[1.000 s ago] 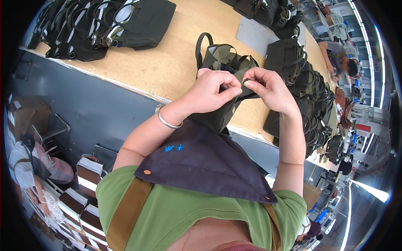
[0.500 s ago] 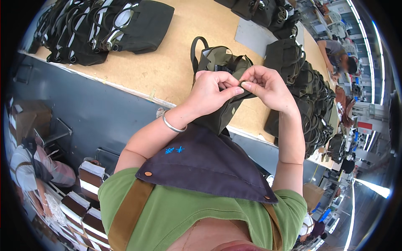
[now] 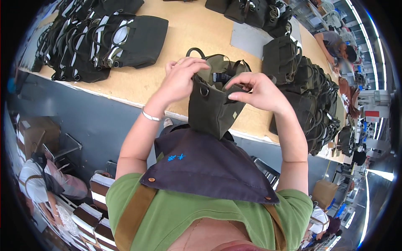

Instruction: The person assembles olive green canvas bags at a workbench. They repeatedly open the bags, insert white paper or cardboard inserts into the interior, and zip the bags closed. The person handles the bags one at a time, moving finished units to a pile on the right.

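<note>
Olive handbag [image 3: 208, 113] shows black printed label [image 3: 222, 77]; our right hand [image 3: 258, 93] pinches its rim [image 3: 215, 88], now parted from our left hand [image 3: 181, 78], grip unclear.

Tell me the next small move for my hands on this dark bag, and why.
Probably ease both hands slightly apart to widen the mouth of the bag: your left hand is at one side of it, your right hand at the other, and the opening between them looks only partly spread, though the label inside shows.
</note>
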A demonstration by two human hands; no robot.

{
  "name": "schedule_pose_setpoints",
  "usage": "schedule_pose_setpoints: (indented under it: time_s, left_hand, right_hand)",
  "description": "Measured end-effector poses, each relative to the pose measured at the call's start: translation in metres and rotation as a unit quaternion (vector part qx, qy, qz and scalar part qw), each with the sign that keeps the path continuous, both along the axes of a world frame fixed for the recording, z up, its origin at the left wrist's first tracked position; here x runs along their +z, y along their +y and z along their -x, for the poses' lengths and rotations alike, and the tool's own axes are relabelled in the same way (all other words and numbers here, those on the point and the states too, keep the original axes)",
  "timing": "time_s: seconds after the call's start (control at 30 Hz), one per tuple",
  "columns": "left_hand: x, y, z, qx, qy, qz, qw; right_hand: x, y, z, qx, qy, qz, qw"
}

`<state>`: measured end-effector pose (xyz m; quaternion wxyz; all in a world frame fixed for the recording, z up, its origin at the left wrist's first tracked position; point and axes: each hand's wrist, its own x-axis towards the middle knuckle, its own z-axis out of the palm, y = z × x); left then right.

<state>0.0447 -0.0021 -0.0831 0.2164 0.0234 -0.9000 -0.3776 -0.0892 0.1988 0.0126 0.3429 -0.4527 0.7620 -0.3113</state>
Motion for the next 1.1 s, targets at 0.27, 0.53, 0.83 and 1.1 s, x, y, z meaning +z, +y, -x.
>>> schedule_pose_setpoints:
  time_s: [0.27, 0.53, 0.83, 1.1]
  left_hand:
    - [0.029, -0.006, -0.023, 0.01, 0.096, 0.174, 0.98]
    - [-0.031, 0.057, -0.003, -0.063, 0.067, 0.244, 0.965]
    - [-0.002, 0.064, 0.006, -0.125, -0.095, 0.108, 0.982]
    - [-0.016, 0.045, 0.042, -0.171, -0.166, 0.057, 0.97]
  right_hand:
    - [0.036, 0.035, -0.008, 0.135, 0.305, 0.131, 0.934]
    - [-0.067, 0.082, 0.028, 0.04, 0.379, -0.091, 0.92]
    - [-0.114, 0.019, -0.011, -0.057, 0.257, -0.013, 0.965]
    - [-0.127, 0.018, -0.012, -0.176, -0.065, 0.064, 0.98]
